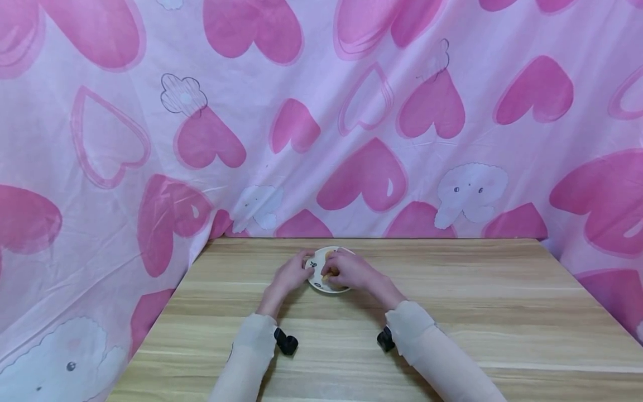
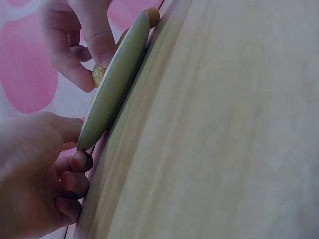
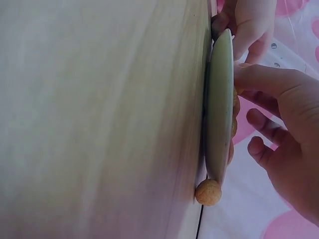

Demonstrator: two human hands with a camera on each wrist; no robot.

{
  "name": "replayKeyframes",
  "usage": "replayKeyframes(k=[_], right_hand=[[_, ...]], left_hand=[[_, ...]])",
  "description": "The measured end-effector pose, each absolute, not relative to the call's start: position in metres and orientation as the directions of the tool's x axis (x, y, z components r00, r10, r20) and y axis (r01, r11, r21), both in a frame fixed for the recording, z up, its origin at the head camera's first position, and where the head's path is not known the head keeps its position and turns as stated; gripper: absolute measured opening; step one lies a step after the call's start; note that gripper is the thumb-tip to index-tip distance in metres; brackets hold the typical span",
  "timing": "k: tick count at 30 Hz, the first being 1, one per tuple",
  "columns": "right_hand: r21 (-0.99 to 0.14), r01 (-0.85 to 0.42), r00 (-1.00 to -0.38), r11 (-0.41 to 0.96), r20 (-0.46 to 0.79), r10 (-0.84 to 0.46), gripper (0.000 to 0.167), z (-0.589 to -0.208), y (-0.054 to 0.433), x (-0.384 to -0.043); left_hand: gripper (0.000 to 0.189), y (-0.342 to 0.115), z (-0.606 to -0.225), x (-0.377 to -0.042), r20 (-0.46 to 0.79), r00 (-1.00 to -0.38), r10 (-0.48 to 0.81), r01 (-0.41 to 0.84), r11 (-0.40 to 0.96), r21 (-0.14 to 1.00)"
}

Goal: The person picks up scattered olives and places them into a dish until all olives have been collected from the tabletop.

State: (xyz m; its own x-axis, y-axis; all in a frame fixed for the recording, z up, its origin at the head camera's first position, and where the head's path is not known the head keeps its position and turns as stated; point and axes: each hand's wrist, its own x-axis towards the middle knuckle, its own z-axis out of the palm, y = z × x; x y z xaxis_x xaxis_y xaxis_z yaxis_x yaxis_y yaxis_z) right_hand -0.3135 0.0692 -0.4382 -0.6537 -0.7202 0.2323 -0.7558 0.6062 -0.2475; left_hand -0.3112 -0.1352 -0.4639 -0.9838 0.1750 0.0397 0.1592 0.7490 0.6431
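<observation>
A shallow white plate (image 1: 317, 283) with small dark prints sits on the table, seen edge-on in both wrist views. At its left side my left hand (image 1: 293, 272) holds the rim, thumb over the edge and fingertips at the underside (image 2: 117, 82). Above the plate my right hand (image 1: 354, 271) pinches a tan, wrinkled walnut (image 2: 98, 74) between thumb and forefinger. More walnuts (image 3: 234, 125) lie in the plate, partly hidden by its rim and the right hand. Another walnut (image 3: 208, 192) shows just past the plate's far end in the right wrist view.
The wood-grain table (image 1: 452, 324) stretches out around the plate. A pink curtain with hearts (image 1: 361, 176) hangs right behind the table's back edge. Black wrist cameras (image 1: 286, 341) are strapped near both sleeve cuffs.
</observation>
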Motion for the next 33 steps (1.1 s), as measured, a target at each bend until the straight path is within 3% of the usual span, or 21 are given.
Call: replayKeyframes(k=[4,11,16,33], right_hand=[[-0.243,-0.754,-0.656,0.610,0.228,-0.720,0.014,-0.440,0.070,-0.314],[-0.334,-0.749,-0.652,0.572,0.220,-0.726,0.014,-0.438,0.083,-0.314],[-0.428,-0.697,-0.695,0.575,0.206,-0.689,0.011,-0.434,0.099,-0.315],[-0.486,-0.622,-0.765,0.614,0.208,-0.610,0.012,-0.435,0.136,-0.310]], left_hand=[[0.050,-0.135,-0.464,-0.311,0.040,-0.983,0.178,0.161,0.745,0.647],[0.050,-0.135,-0.466,-0.311,0.040,-0.982,0.187,0.168,0.748,0.642],[0.050,-0.135,-0.465,-0.312,0.047,-0.983,0.180,0.167,0.748,0.642],[0.052,-0.136,-0.467,-0.312,0.058,-0.981,0.184,0.178,0.743,0.646]])
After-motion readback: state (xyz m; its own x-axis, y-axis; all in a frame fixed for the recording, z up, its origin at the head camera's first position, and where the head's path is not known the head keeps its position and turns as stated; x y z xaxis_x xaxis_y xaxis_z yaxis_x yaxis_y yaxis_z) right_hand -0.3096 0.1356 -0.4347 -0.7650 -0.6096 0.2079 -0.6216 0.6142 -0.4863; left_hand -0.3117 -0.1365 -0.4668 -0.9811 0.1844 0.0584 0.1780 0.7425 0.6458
